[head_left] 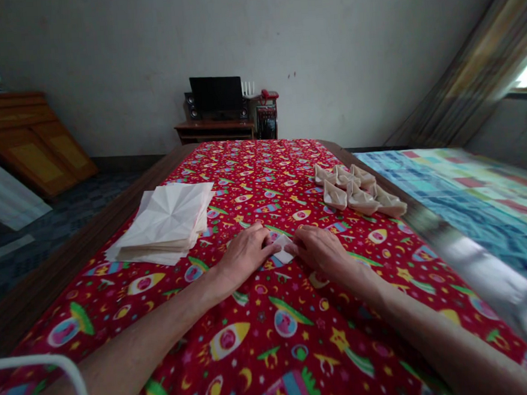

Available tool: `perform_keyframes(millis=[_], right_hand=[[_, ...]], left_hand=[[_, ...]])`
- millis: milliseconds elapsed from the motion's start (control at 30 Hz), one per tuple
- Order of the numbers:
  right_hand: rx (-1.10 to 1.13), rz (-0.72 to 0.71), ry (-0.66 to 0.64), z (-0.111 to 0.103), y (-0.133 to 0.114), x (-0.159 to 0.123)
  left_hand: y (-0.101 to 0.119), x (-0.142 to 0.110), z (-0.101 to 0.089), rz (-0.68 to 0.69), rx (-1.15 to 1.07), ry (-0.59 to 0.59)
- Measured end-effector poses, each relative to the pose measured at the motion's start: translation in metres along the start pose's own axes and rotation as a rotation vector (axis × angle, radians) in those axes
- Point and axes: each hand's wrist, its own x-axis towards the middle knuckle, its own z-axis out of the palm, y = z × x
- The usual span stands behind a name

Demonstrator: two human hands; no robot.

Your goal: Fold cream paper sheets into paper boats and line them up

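Observation:
Both hands meet over a small folded white paper lying on the red patterned tablecloth. My left hand presses its fingertips onto the paper's left side, fingers curled together. My right hand pinches the paper's right edge, and most of the paper is hidden under the fingers. A stack of creased white paper sheets lies to the left of my left hand. Several folded paper shapes sit in a cluster beyond my right hand.
The table's dark wooden edge runs along the left. A bed with a blue patterned cover stands close on the right. A desk with a monitor is at the far wall, and a wooden cabinet stands at left.

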Motion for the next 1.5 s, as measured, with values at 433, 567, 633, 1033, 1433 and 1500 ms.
perform_keyframes(millis=[433,567,633,1033,1433,1500], right_hand=[[0.426,0.143,0.167,0.006,-0.004,-0.011],[0.545,0.136,0.125,0.006,-0.020,-0.010],[0.586,0.092,0.085,0.004,-0.024,-0.010],[0.358,-0.222,0.426,-0.009,-0.016,-0.016],[0.297,-0.212,0.155,0.007,-0.005,-0.022],[0.320,-0.199,0.143,0.005,-0.006,-0.024]], left_hand=[[0.015,-0.020,-0.004,-0.004,0.097,0.114],[0.023,-0.015,-0.002,-0.033,0.058,0.197],[0.021,-0.013,-0.004,0.001,0.030,0.245],[0.033,-0.018,-0.036,0.258,0.385,0.014],[0.009,-0.021,-0.010,0.282,0.094,0.056],[0.004,-0.020,-0.008,0.267,0.009,0.057]])
